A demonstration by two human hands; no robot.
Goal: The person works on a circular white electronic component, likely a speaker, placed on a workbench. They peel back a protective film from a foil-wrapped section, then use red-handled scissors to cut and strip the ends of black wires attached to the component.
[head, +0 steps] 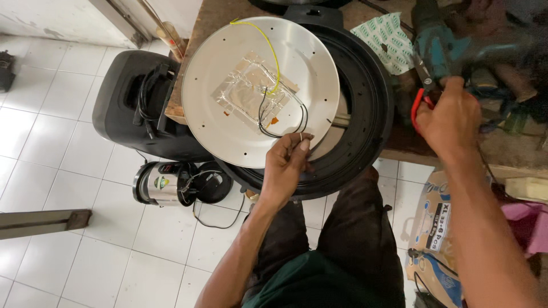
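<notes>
Left hand (287, 165) pinches a thin wire (301, 122) at the near rim of the plate (257, 85), which rests tilted on the black ring (365, 114). Right hand (448, 117) closes on red-handled pliers (421, 94). Wire likely soft, easily kinked; grip near its end. Plate appears stiff, light, slippery.

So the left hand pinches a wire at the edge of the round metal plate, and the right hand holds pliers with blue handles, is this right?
Not quite: the pliers in the right hand have red handles, not blue, as the head view shows. The rest stands: the left hand pinches a wire at the edge of the round metal plate.
</notes>
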